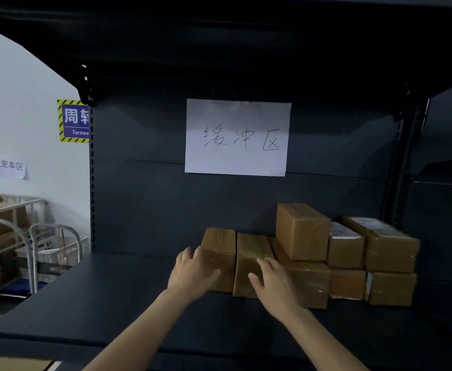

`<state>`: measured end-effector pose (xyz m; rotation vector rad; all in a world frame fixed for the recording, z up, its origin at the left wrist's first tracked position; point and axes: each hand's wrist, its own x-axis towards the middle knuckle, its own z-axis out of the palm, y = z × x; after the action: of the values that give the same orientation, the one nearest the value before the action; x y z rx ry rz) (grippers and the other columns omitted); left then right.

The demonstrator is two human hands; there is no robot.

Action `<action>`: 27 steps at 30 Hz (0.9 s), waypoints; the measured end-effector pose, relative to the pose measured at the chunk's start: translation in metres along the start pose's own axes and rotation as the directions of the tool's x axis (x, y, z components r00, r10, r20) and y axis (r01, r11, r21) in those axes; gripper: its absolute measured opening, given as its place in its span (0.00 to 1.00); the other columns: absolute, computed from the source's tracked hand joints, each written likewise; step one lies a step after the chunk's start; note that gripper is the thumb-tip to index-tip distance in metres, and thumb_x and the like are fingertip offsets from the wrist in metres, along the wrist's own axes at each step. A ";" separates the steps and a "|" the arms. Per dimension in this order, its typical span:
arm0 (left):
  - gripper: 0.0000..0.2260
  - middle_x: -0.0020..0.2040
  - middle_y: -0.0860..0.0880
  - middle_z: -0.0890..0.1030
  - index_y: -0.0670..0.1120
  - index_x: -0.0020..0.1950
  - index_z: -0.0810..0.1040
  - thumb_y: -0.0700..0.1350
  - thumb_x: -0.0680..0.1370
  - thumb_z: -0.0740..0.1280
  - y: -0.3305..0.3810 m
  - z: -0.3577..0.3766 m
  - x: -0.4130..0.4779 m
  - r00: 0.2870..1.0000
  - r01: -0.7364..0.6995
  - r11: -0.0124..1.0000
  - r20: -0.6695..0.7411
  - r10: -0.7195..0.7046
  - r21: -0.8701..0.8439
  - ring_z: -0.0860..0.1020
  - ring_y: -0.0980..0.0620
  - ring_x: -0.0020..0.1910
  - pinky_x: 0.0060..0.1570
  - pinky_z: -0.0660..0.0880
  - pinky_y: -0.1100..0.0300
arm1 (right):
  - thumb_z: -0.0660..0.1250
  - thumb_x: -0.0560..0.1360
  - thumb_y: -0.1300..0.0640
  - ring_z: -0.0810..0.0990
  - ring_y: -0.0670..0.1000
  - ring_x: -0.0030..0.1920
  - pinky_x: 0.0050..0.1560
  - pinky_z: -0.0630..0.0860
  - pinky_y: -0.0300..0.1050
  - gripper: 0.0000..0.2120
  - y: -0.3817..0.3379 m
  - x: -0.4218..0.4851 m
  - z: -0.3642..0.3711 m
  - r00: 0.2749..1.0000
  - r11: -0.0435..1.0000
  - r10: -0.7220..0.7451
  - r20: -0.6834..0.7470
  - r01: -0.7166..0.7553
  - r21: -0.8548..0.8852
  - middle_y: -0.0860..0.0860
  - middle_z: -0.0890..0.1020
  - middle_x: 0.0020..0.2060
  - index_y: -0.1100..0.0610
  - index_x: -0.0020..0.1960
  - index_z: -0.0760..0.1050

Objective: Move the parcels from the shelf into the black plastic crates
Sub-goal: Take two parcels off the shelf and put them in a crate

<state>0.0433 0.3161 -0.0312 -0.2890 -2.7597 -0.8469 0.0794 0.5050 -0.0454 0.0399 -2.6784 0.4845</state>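
Leftmost parcel against flat-fingered left grip, neighbour parcel against flat-fingered right grip, both on shelf.

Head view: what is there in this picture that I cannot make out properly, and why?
1. Labels on the right-hand parcels, head view: print too small and blurred.
2. Blue sign, head view: right part hidden by the shelf upright.
3. Low parcel, head view: left end covered by the right hand.
4. Black plastic crates: none inside the frame.
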 end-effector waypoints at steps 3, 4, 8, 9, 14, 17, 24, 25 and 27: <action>0.34 0.76 0.41 0.53 0.48 0.74 0.55 0.60 0.74 0.62 0.007 0.007 0.024 1.000 0.013 0.998 0.004 -0.013 0.054 0.49 0.41 0.76 0.71 0.59 0.49 | 0.55 0.80 0.45 0.62 0.52 0.72 0.68 0.63 0.45 0.25 0.000 0.016 0.000 0.998 0.998 0.048 -0.028 -0.049 -0.047 0.54 0.61 0.73 0.54 0.73 0.60; 0.35 0.76 0.40 0.52 0.48 0.74 0.55 0.62 0.74 0.62 0.008 0.009 0.032 1.000 0.013 0.997 0.010 -0.013 0.072 0.48 0.41 0.76 0.71 0.58 0.48 | 0.54 0.80 0.45 0.60 0.53 0.73 0.69 0.62 0.45 0.25 0.001 0.022 0.000 0.997 0.995 0.068 -0.027 -0.069 -0.065 0.55 0.61 0.74 0.54 0.73 0.59; 0.40 0.77 0.38 0.49 0.49 0.75 0.53 0.68 0.71 0.60 0.011 0.017 0.059 0.999 0.014 0.996 0.047 -0.019 0.093 0.47 0.38 0.76 0.72 0.56 0.46 | 0.54 0.78 0.39 0.58 0.56 0.73 0.70 0.62 0.49 0.30 -0.001 0.043 0.005 0.988 0.981 0.157 0.004 -0.156 -0.120 0.57 0.58 0.74 0.54 0.74 0.57; 0.41 0.77 0.38 0.49 0.49 0.75 0.53 0.70 0.70 0.60 0.012 0.020 0.064 0.998 0.017 0.995 0.062 -0.023 0.094 0.47 0.38 0.76 0.72 0.56 0.46 | 0.54 0.77 0.37 0.58 0.56 0.73 0.70 0.62 0.50 0.32 -0.002 0.047 0.007 0.984 0.976 0.178 0.019 -0.174 -0.132 0.57 0.58 0.74 0.54 0.74 0.56; 0.46 0.74 0.40 0.57 0.47 0.73 0.58 0.74 0.65 0.60 0.011 0.029 0.082 0.990 0.055 0.995 0.126 -0.065 0.080 0.56 0.40 0.73 0.64 0.67 0.47 | 0.52 0.73 0.31 0.59 0.59 0.73 0.71 0.60 0.53 0.38 -0.004 0.060 0.016 0.969 0.956 0.236 0.072 -0.218 -0.196 0.60 0.57 0.74 0.53 0.75 0.55; 0.47 0.70 0.43 0.63 0.46 0.72 0.59 0.75 0.63 0.61 0.005 0.030 0.088 0.985 0.085 0.995 0.147 -0.092 0.059 0.61 0.42 0.70 0.59 0.70 0.49 | 0.51 0.70 0.27 0.61 0.60 0.72 0.70 0.60 0.53 0.42 -0.005 0.063 0.020 0.963 0.940 0.257 0.077 -0.230 -0.250 0.61 0.57 0.74 0.52 0.75 0.55; 0.38 0.63 0.44 0.70 0.46 0.65 0.66 0.69 0.64 0.66 -0.010 0.012 0.094 0.978 0.141 0.990 0.156 -0.141 0.008 0.72 0.44 0.59 0.50 0.75 0.54 | 0.54 0.71 0.29 0.68 0.60 0.66 0.66 0.64 0.52 0.38 -0.013 0.070 0.028 0.966 0.919 0.258 0.016 -0.240 -0.312 0.62 0.63 0.71 0.53 0.73 0.60; 0.36 0.62 0.44 0.71 0.46 0.64 0.67 0.68 0.65 0.66 -0.015 0.007 0.093 0.979 0.148 0.989 0.143 -0.144 -0.014 0.73 0.45 0.57 0.48 0.75 0.55 | 0.55 0.72 0.31 0.69 0.61 0.65 0.65 0.65 0.52 0.37 -0.013 0.070 0.028 0.966 0.917 0.259 0.006 -0.244 -0.315 0.61 0.65 0.70 0.53 0.72 0.60; 0.31 0.60 0.46 0.74 0.45 0.63 0.69 0.64 0.67 0.67 -0.027 -0.002 0.091 0.984 0.150 0.985 0.106 -0.141 -0.087 0.74 0.48 0.52 0.46 0.75 0.56 | 0.56 0.72 0.33 0.71 0.61 0.61 0.61 0.67 0.53 0.34 -0.016 0.070 0.027 0.965 0.917 0.262 -0.008 -0.252 -0.310 0.59 0.68 0.68 0.52 0.71 0.62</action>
<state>-0.0497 0.3034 -0.0177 -0.1511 -2.8656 -1.0287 0.0067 0.4838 -0.0344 -0.4035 -2.7733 0.1346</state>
